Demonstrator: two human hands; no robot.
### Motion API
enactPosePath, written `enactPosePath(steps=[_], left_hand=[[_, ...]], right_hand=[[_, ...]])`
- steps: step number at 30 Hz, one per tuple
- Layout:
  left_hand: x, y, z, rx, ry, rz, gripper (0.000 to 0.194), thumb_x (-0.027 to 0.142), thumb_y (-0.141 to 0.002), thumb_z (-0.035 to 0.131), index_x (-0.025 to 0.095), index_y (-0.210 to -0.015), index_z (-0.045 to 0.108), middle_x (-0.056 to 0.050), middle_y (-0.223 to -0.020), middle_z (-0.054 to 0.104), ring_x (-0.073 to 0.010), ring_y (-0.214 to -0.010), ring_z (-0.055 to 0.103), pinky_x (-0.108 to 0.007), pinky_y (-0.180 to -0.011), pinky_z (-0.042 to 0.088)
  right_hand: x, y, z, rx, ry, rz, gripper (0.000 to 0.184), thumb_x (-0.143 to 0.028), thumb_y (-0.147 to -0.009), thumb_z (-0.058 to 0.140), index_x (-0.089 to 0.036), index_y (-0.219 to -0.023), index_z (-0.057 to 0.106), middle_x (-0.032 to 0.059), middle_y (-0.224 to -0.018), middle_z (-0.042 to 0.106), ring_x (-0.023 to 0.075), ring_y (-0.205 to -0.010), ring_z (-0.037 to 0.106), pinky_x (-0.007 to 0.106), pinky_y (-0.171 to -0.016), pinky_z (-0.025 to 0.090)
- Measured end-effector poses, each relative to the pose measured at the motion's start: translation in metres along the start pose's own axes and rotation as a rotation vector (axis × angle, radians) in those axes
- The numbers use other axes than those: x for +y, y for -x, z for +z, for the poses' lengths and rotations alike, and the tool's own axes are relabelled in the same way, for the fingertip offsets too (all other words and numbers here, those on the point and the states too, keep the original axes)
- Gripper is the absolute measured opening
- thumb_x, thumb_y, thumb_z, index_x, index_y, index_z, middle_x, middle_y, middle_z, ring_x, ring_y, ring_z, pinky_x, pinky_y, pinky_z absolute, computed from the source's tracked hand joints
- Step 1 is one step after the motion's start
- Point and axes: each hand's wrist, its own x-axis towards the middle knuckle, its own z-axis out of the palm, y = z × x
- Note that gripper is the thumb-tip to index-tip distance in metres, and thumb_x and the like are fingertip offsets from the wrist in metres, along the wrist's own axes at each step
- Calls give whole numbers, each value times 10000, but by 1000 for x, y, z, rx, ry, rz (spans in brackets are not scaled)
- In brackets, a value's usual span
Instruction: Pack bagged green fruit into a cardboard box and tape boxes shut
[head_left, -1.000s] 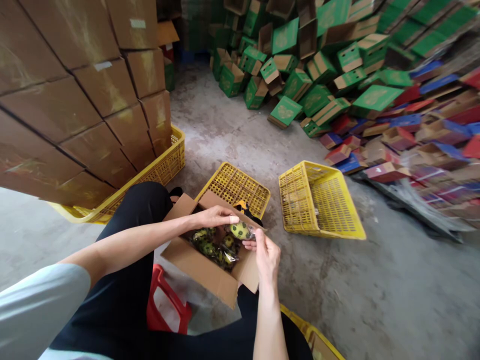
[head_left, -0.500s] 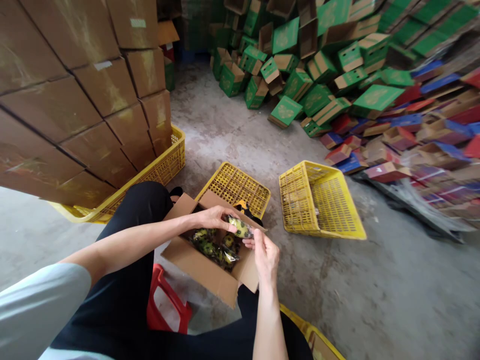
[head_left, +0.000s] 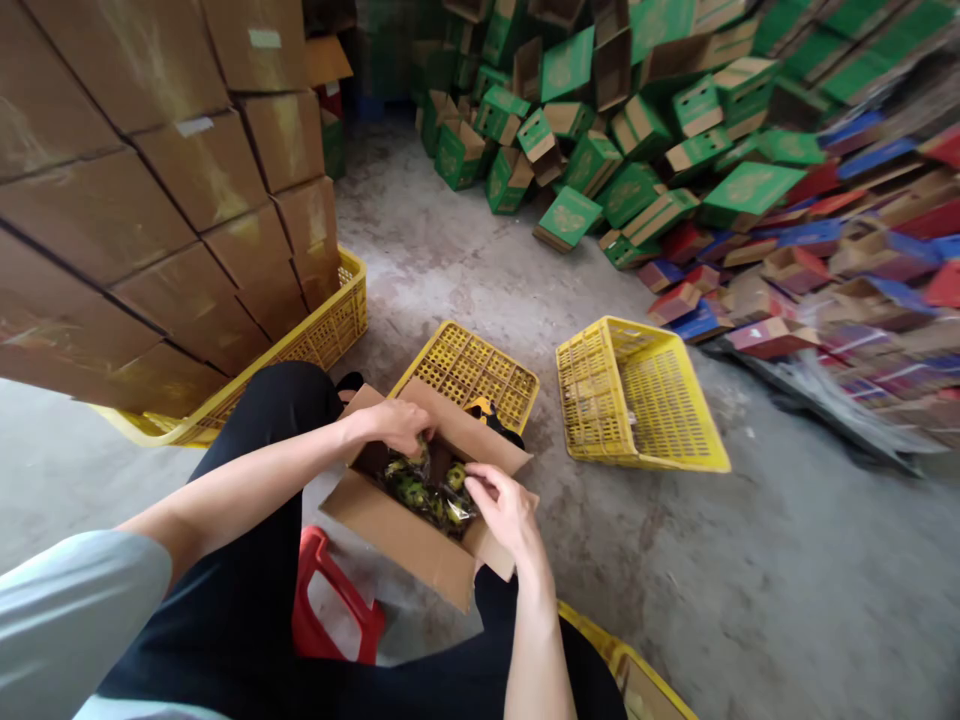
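An open cardboard box (head_left: pixel 401 535) sits between my knees. In it lie several yellow-green, dark-spotted things in clear plastic wrap (head_left: pixel 412 492); their kind I cannot make out. My left hand (head_left: pixel 401 428) reaches over the far left side of the box, fingers closed on one wrapped packet (head_left: pixel 421 462) that is partly hidden beneath them. Over the right end is my right hand (head_left: pixel 508 508), fingers extended and a little apart, with the tips at a round spotted piece (head_left: pixel 456 476). Whether they touch it is hard to tell.
An upturned yellow crate (head_left: pixel 480 365) lies just beyond the box, and another yellow crate (head_left: pixel 667 400) rests on its side to the right. Stacked cartons (head_left: pixel 172 220) rise at left. Green boxes (head_left: pixel 570 215) are heaped behind. A red stool (head_left: pixel 337 590) stands below.
The wrapped packet held between both hands above the box has gone down into its left side with my left hand. My right hand has let go and lowered toward the contents.
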Motion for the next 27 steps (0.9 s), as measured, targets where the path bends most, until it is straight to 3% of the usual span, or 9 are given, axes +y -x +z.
enactPosePath(steps=[3,5,9,15,21,27], left_hand=[[-3,2,1,-65,-109,-73,297,352,-777,720,202,-1023,792,-129,-985,778,-312,-929,721,-313,-756,487],[-5,1,2,-55,-106,-77,290,436,-828,715,189,-957,800,-135,-934,777,-309,-909,725,-314,-759,486],[-6,-5,7,55,75,117,256,361,-918,661,199,-1085,770,-95,-1044,781,-241,-953,723,-264,-793,473],[4,-14,22,32,282,321,195,202,-907,655,181,-1066,765,-62,-1011,786,-189,-878,712,-229,-779,479],[20,-15,35,-241,240,342,116,170,-862,653,197,-820,757,-8,-772,744,-158,-671,634,-231,-627,437],[20,-18,36,-260,212,282,212,181,-900,597,194,-711,694,-7,-687,742,-165,-654,650,-240,-658,450]], right_hand=[[-1,1,10,-181,71,-33,215,-341,-877,713,-261,-1067,772,49,-1150,767,232,-1055,722,341,-902,575],[-2,0,16,-217,201,-41,176,-253,-861,724,-252,-1029,774,54,-1104,764,243,-1072,706,363,-946,547],[-6,-3,21,-248,353,-66,204,-157,-932,587,-237,-885,769,58,-976,770,235,-997,710,370,-968,511],[-6,-2,25,-263,428,-51,116,-218,-890,671,-253,-954,761,52,-1013,781,259,-1054,701,356,-957,508],[-5,-2,22,-157,411,-11,230,-173,-922,516,-244,-903,734,63,-927,785,232,-899,729,314,-842,511],[6,0,-7,105,84,104,256,-428,-952,502,-265,-939,700,40,-949,784,234,-884,725,328,-796,545]])
